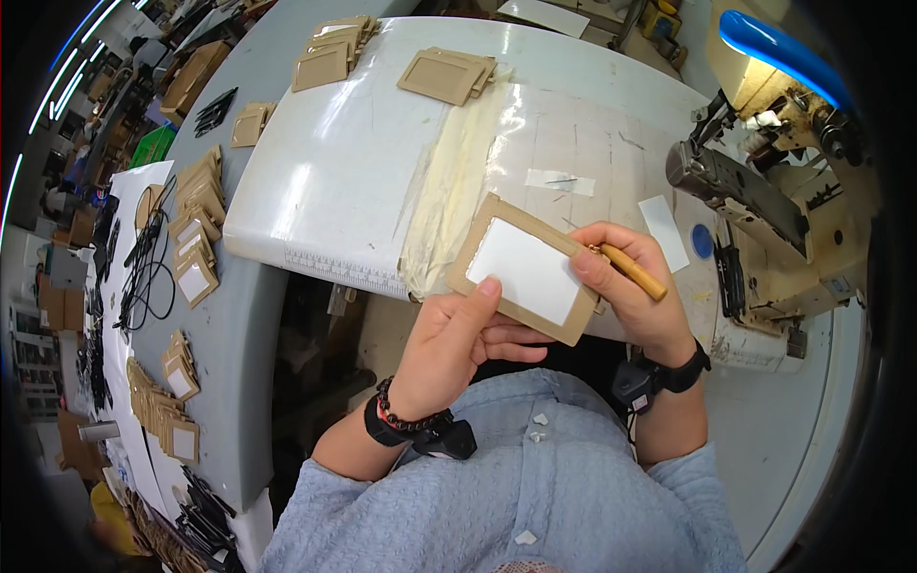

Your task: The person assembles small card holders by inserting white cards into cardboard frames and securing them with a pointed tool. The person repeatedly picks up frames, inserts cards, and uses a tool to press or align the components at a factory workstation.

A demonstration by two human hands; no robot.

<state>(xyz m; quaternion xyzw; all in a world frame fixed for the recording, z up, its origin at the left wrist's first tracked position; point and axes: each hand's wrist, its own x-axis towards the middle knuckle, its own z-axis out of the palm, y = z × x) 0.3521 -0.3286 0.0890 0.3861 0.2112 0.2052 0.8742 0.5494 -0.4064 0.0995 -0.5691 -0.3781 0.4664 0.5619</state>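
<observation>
A tan card holder (527, 267) with a white window is tilted in front of my body, just above the near edge of the white table. My left hand (447, 346) grips its lower left side, thumb pressed on the frame and fingers underneath. At the right side, my right hand (642, 304) pinches the holder with the thumb on top. A small tool with a wooden handle (634, 271), apparently an awl, is tucked in that same hand; its thin tip shows only partly near the holder's upper right edge.
On the right stands a sewing machine (750, 196) with a blue lamp cover (783, 53). Stacks of tan holders sit at the table's far edge (444, 74) and on the grey table (253, 382) at left. Black cables (148, 272) and dark strips lie further left.
</observation>
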